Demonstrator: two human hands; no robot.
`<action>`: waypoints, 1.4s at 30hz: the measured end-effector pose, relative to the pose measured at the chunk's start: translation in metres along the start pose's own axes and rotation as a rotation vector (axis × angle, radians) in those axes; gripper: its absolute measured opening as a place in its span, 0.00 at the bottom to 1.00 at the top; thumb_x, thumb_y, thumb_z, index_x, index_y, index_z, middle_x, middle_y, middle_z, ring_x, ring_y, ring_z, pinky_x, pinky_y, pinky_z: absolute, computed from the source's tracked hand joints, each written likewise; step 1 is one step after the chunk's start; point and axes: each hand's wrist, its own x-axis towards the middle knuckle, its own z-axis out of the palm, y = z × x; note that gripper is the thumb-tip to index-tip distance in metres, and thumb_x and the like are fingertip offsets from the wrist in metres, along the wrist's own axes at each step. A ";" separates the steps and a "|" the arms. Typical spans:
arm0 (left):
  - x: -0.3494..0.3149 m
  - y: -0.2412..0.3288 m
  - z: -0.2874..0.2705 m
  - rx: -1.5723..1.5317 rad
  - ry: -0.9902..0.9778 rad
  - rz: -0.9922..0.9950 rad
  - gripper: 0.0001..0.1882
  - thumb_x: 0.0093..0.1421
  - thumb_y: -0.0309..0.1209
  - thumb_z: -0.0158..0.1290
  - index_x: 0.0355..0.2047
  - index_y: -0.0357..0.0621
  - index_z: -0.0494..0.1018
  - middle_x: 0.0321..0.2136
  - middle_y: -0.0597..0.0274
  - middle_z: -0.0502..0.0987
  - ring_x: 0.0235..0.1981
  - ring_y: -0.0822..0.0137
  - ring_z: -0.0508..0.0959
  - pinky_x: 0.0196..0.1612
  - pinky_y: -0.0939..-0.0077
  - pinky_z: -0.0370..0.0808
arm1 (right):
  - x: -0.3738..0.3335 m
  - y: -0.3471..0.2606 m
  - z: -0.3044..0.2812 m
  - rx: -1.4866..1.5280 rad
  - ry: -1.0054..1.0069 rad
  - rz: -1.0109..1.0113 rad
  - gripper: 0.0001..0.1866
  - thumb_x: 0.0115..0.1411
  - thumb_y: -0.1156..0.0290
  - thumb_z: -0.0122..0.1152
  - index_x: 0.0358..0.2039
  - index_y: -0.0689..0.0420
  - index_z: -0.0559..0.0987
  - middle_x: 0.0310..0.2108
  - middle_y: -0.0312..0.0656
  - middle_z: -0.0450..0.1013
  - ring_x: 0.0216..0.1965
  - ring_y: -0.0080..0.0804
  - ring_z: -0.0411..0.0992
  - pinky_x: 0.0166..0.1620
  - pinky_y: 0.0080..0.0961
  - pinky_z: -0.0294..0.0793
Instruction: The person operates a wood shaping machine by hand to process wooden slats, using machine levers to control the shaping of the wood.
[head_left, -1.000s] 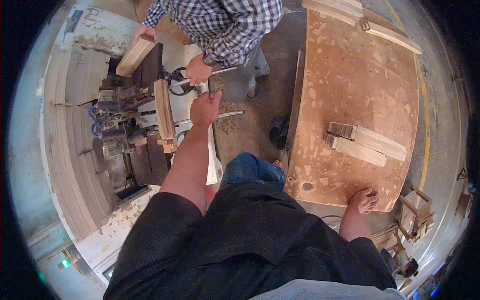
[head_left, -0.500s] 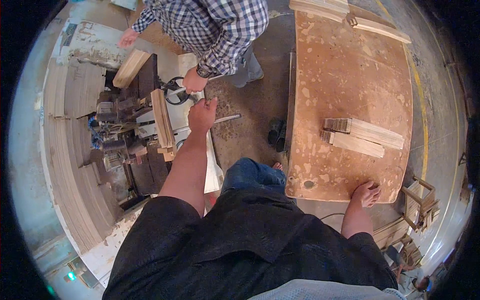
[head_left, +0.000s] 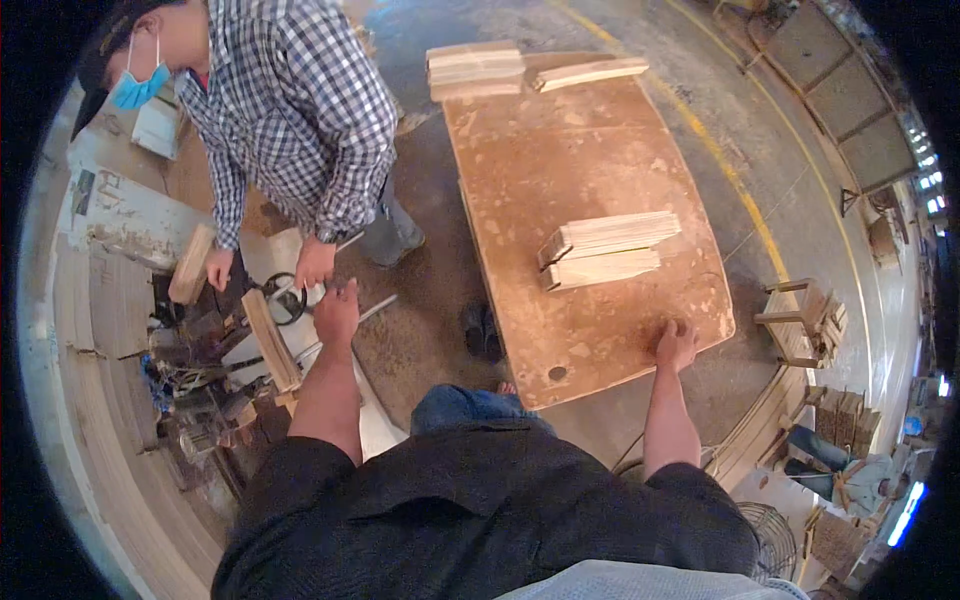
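Note:
My left hand (head_left: 336, 314) reaches out to the machine on the left, its fingers curled. What they close on, if anything, is hidden. Just beyond it is a black handwheel (head_left: 288, 300), where a co-worker's hand (head_left: 316, 262) also rests. A metal rod (head_left: 379, 306) sticks out to the right of my fingers. Left of my forearm, a wooden piece (head_left: 270, 340) lies tilted on the machine (head_left: 205, 375). My right hand (head_left: 677, 344) lies on the near right part of the worn brown tabletop (head_left: 610, 350), fingers loosely bent and apart, holding nothing.
Two bundles of wood strips (head_left: 610, 248) lie mid-table, with more wood stacks (head_left: 474, 70) at its far end. The co-worker in a checked shirt (head_left: 290, 110) stands beyond the machine. A wooden stool-like frame (head_left: 800, 318) and a fan (head_left: 768, 540) are at right.
My view has swung right, so machine and table appear farther left. The co-worker's other hand has come down near the handwheel. My right hand still rests on the table.

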 end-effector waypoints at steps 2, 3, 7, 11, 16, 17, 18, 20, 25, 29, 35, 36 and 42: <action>0.005 -0.012 0.003 0.019 0.039 0.033 0.33 0.63 0.60 0.41 0.37 0.41 0.79 0.36 0.42 0.80 0.42 0.41 0.78 0.47 0.49 0.73 | -0.015 -0.010 -0.022 0.307 -0.044 -0.019 0.23 0.62 0.59 0.55 0.56 0.53 0.72 0.57 0.46 0.68 0.54 0.43 0.68 0.57 0.38 0.66; 0.007 -0.008 0.006 0.046 0.061 0.063 0.33 0.63 0.60 0.41 0.37 0.42 0.79 0.36 0.43 0.80 0.42 0.41 0.78 0.47 0.49 0.73 | -0.024 -0.018 -0.038 0.596 -0.093 -0.043 0.19 0.62 0.63 0.57 0.51 0.56 0.76 0.50 0.47 0.74 0.47 0.40 0.73 0.51 0.34 0.72; 0.015 -0.027 0.018 0.020 0.122 0.136 0.27 0.64 0.56 0.43 0.39 0.47 0.79 0.36 0.47 0.80 0.40 0.43 0.78 0.44 0.50 0.74 | -0.127 -0.096 -0.077 1.024 -0.751 -0.392 0.09 0.59 0.72 0.57 0.40 0.61 0.77 0.38 0.44 0.77 0.36 0.32 0.75 0.41 0.31 0.75; 0.009 -0.008 0.017 0.102 0.072 0.302 0.23 0.67 0.51 0.40 0.49 0.55 0.77 0.41 0.46 0.78 0.43 0.41 0.76 0.44 0.48 0.73 | -0.254 -0.188 -0.195 1.234 -1.642 -1.298 0.24 0.59 0.63 0.66 0.52 0.61 0.73 0.40 0.40 0.75 0.42 0.29 0.74 0.47 0.29 0.74; -0.018 0.006 -0.009 -0.021 0.084 0.168 0.38 0.64 0.62 0.39 0.46 0.34 0.77 0.42 0.37 0.78 0.44 0.38 0.76 0.48 0.47 0.72 | -0.340 -0.213 -0.209 1.472 -1.906 -1.573 0.29 0.62 0.52 0.62 0.50 0.66 0.72 0.44 0.44 0.74 0.46 0.30 0.71 0.48 0.30 0.70; -0.013 -0.002 -0.001 -0.030 0.095 0.189 0.38 0.64 0.62 0.39 0.46 0.34 0.77 0.42 0.37 0.78 0.44 0.38 0.76 0.48 0.47 0.72 | -0.343 -0.217 -0.198 1.393 -2.059 -1.583 0.32 0.62 0.52 0.60 0.53 0.68 0.69 0.50 0.48 0.74 0.52 0.33 0.68 0.54 0.33 0.67; -0.010 -0.014 0.008 -0.044 0.145 0.112 0.39 0.64 0.62 0.39 0.45 0.34 0.77 0.41 0.38 0.78 0.43 0.39 0.76 0.47 0.47 0.72 | -0.344 -0.222 -0.189 1.319 -1.989 -1.688 0.31 0.63 0.54 0.60 0.55 0.69 0.68 0.51 0.47 0.74 0.53 0.31 0.68 0.55 0.33 0.67; -0.014 -0.006 0.006 -0.064 0.177 0.081 0.39 0.64 0.62 0.38 0.44 0.33 0.77 0.40 0.38 0.78 0.42 0.39 0.77 0.46 0.47 0.72 | -0.337 -0.218 -0.213 1.388 -1.861 -1.683 0.31 0.64 0.54 0.59 0.55 0.69 0.68 0.52 0.47 0.73 0.53 0.32 0.68 0.55 0.32 0.67; -0.018 0.004 -0.016 -0.040 0.004 0.073 0.35 0.67 0.57 0.38 0.46 0.34 0.76 0.45 0.37 0.77 0.47 0.38 0.74 0.50 0.46 0.70 | -0.347 -0.212 -0.209 1.493 -1.725 -1.655 0.30 0.65 0.55 0.57 0.55 0.70 0.68 0.53 0.46 0.72 0.53 0.32 0.68 0.55 0.32 0.67; -0.023 0.017 -0.017 -0.100 -0.001 0.204 0.35 0.67 0.57 0.37 0.48 0.35 0.76 0.47 0.38 0.76 0.49 0.39 0.74 0.51 0.47 0.70 | -0.352 -0.223 -0.171 1.463 -1.849 -1.716 0.27 0.67 0.57 0.55 0.54 0.70 0.69 0.52 0.46 0.73 0.52 0.32 0.68 0.54 0.31 0.67; 0.036 -0.022 0.061 -0.184 0.094 0.168 0.35 0.66 0.57 0.40 0.41 0.32 0.76 0.38 0.38 0.79 0.40 0.37 0.77 0.43 0.47 0.73 | -0.335 -0.195 -0.239 1.505 -1.624 -1.575 0.24 0.66 0.58 0.55 0.49 0.69 0.72 0.45 0.43 0.75 0.48 0.27 0.67 0.51 0.30 0.68; 0.047 -0.032 0.070 -0.209 0.062 0.156 0.35 0.66 0.57 0.40 0.41 0.32 0.76 0.38 0.38 0.79 0.40 0.37 0.77 0.44 0.47 0.73 | -0.335 -0.193 -0.245 1.544 -1.545 -1.574 0.23 0.66 0.58 0.56 0.48 0.69 0.72 0.44 0.42 0.76 0.46 0.25 0.68 0.50 0.30 0.68; 0.112 -0.087 0.077 -0.371 -0.142 0.086 0.34 0.66 0.57 0.40 0.42 0.32 0.76 0.38 0.38 0.79 0.40 0.37 0.77 0.44 0.47 0.73 | -0.337 -0.206 -0.206 1.206 -1.578 -1.714 0.22 0.66 0.59 0.56 0.43 0.70 0.74 0.38 0.43 0.77 0.42 0.24 0.69 0.47 0.30 0.69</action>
